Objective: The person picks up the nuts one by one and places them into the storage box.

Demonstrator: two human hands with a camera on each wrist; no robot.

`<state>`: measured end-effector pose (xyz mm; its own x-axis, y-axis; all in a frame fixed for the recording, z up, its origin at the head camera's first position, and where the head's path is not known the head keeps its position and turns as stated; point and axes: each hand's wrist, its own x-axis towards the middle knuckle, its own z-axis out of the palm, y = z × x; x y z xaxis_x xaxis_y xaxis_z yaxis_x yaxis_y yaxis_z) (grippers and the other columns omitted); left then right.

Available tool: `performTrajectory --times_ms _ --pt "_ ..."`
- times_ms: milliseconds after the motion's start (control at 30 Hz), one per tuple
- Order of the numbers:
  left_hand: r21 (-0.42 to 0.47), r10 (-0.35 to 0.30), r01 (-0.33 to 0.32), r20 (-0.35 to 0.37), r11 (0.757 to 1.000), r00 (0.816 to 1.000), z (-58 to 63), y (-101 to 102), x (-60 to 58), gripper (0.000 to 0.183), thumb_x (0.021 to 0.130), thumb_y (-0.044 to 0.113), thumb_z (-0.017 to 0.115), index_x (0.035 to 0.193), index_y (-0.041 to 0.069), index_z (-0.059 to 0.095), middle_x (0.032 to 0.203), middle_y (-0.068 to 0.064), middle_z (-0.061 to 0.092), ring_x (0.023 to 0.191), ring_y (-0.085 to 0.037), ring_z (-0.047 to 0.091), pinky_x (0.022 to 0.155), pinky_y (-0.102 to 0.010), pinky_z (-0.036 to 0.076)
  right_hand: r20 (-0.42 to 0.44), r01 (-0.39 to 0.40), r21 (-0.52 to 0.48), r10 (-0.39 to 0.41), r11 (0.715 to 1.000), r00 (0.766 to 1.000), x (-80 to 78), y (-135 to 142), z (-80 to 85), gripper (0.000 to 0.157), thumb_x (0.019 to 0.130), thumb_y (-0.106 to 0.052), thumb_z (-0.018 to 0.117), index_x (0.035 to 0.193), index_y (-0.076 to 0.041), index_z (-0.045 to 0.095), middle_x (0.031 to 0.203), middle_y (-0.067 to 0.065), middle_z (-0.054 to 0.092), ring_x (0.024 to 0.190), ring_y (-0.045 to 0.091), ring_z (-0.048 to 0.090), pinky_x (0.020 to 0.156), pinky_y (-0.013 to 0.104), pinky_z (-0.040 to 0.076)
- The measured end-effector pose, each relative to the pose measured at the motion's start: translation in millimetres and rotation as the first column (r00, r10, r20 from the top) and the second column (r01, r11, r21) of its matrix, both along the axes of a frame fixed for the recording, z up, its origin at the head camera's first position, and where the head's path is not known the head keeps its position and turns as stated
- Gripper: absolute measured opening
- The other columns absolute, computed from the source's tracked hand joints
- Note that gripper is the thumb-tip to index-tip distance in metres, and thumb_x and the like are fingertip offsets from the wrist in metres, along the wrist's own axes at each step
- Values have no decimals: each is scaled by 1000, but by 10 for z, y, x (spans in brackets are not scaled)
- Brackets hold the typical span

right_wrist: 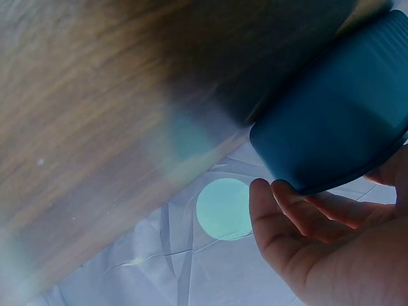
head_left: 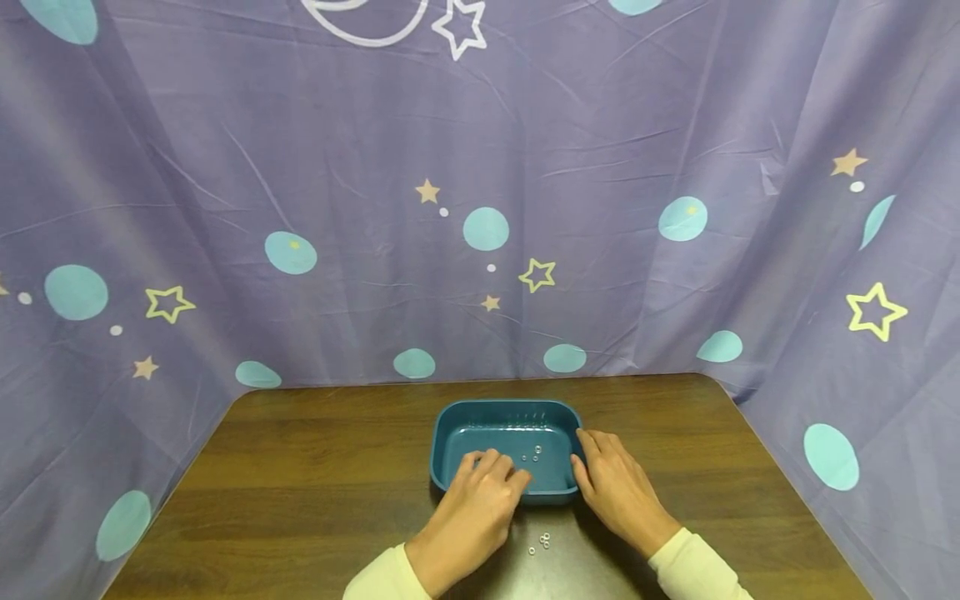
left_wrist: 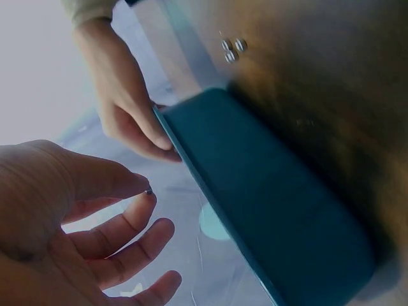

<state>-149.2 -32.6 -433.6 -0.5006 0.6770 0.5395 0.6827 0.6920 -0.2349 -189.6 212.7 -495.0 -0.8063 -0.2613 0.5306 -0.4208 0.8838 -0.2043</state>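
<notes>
A teal rectangular tub point(head_left: 553, 475) sits on the wooden table, with a few small silver ring-like nuts point(head_left: 537, 450) on its floor. My left hand point(head_left: 476, 500) is over the tub's front rim. In the left wrist view, its thumb and forefinger pinch a tiny metal nut point(left_wrist: 148, 190), mostly covered by the fingertips. My right hand point(head_left: 617, 490) grips the tub's right rim, and its fingers point(right_wrist: 264, 220) show against the wall in the right wrist view. Several more loose nuts point(head_left: 543, 541) lie on the table in front of the tub, between my forearms.
The brown wooden table point(head_left: 315, 467) extends on both sides of the tub. A purple curtain point(head_left: 360, 275) with stars and pale blue dots hangs behind the table and along both sides.
</notes>
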Motion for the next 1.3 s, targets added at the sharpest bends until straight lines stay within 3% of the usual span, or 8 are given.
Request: performTrajectory --times_ms 300,533,833,1300 --pt "33 22 -25 90 999 996 2 -80 -199 27 74 -2 72 96 14 70 81 -1 62 81 -20 60 79 -43 52 -11 -2 12 2 1000 1000 -8 5 -1 45 96 -26 63 130 4 62 122 17 65 117 31 60 97 48 51" --pt "-6 49 -49 64 999 997 -97 -123 -398 29 69 0 76 93 16 71 82 0 64 84 -20 64 77 -43 53 -20 -4 14 4 1000 1000 -12 3 8 45 94 -24 67 129 5 63 121 17 66 116 31 61 97 48 51" --pt "-59 95 -89 107 994 990 -167 -190 -652 23 74 4 77 93 15 72 84 -3 67 82 -21 63 73 -44 53 -13 -1 11 1 1000 1000 -7 6 12 45 94 -23 68 130 4 63 122 17 65 116 31 60 97 48 51" --pt "-117 109 -93 137 989 985 -209 -189 -868 27 74 8 81 99 15 74 86 -3 67 83 -21 62 71 -43 52 2 7 18 -7 1000 1000 1 -14 22 45 95 -24 66 130 4 63 122 16 65 116 31 61 97 48 51"
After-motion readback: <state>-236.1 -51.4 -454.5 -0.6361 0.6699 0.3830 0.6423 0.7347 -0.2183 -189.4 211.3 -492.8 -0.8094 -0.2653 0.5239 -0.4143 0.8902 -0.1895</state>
